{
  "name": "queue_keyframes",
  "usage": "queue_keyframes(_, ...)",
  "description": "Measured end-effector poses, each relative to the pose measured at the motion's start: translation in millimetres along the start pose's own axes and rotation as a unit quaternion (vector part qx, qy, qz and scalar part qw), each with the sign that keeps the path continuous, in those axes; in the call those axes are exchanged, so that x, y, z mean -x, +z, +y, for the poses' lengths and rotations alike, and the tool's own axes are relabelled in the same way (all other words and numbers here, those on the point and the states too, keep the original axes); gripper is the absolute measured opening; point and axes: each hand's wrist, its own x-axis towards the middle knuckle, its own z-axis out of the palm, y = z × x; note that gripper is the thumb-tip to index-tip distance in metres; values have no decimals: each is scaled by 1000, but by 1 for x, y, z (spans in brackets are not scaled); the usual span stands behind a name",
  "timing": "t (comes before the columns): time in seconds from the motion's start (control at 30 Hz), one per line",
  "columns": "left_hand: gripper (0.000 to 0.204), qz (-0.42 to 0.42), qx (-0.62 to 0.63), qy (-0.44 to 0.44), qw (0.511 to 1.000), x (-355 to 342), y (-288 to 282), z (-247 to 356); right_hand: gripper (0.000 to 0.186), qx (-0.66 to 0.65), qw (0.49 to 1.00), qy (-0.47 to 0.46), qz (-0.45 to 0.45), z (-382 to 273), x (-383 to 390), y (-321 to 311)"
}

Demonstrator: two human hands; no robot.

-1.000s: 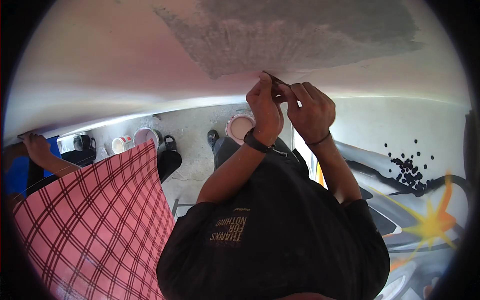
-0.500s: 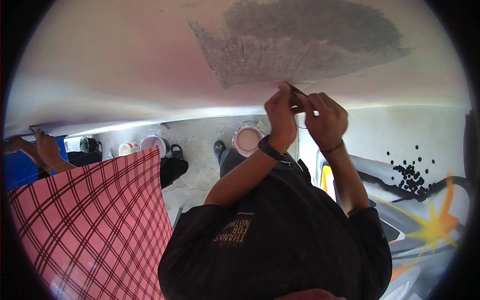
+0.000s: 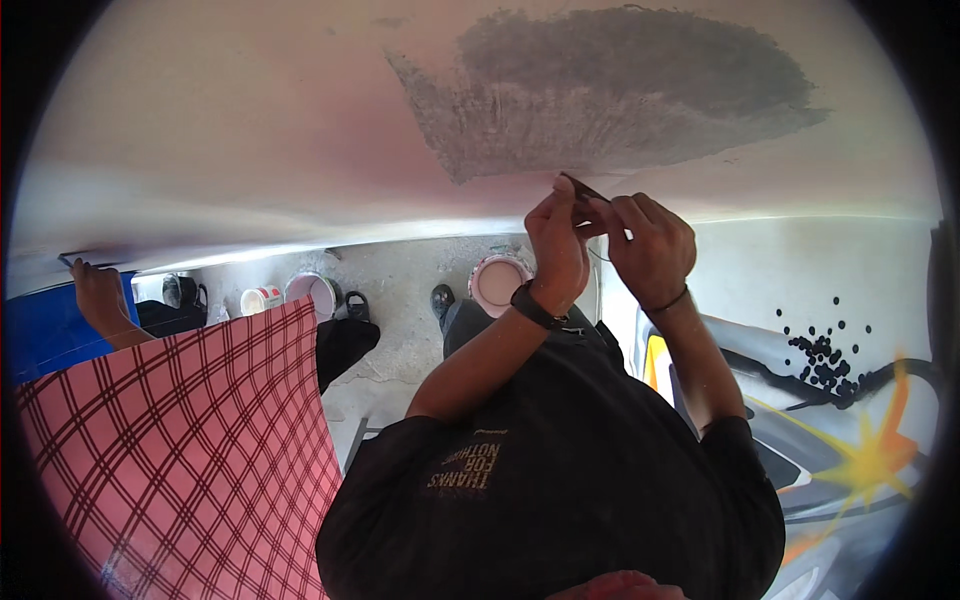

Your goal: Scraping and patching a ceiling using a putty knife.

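Both my hands are raised in front of the pale wall [image 3: 270, 130], just below a rough grey patch [image 3: 600, 90] on it. A thin, dark flat strip [image 3: 585, 189] is between them; its exact kind cannot be made out. My left hand [image 3: 556, 245], with a black watch at the wrist, pinches one end between thumb and fingers. At the other end, the curled fingers of my right hand [image 3: 654, 248] grip the strip. A thin dark cord or edge shows under the right fingers. Whether the strip touches the wall is unclear.
At the left works a person in a pink checked garment [image 3: 200, 420], a hand [image 3: 103, 298] on a flat tool at the wall. Buckets [image 3: 497, 284] and a white tub [image 3: 260, 300] stand on the concrete floor [image 3: 400, 340]. A painted side wall [image 3: 860, 440] lies to the right.
My hands keep their grip on the strip and have barely moved. One of the other person's two hands has gone from sight. The view has shifted slightly.
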Motion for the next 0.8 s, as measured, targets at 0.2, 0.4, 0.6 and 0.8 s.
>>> queue_keyframes(0.2, 38, 0, -9, 18, 1000, -6, 4, -8, 13, -18, 999, 23, 19, 9, 5, 15)
queue_keyframes(0.4, 38, 1, -18, 13, 1000, -4, 3, -12, 14, -21, 999, 23, 15, 13, 7, 11)
queue_keyframes(0.6, 39, 8, -15, 3, 1000, -4, 9, -18, 15, -29, 999, 33, 2, 20, 9, 2)
queue_keyframes(0.8, 40, 17, -23, -6, 1000, 1, 11, -17, 15, -25, 999, 35, -5, 18, 15, 2)
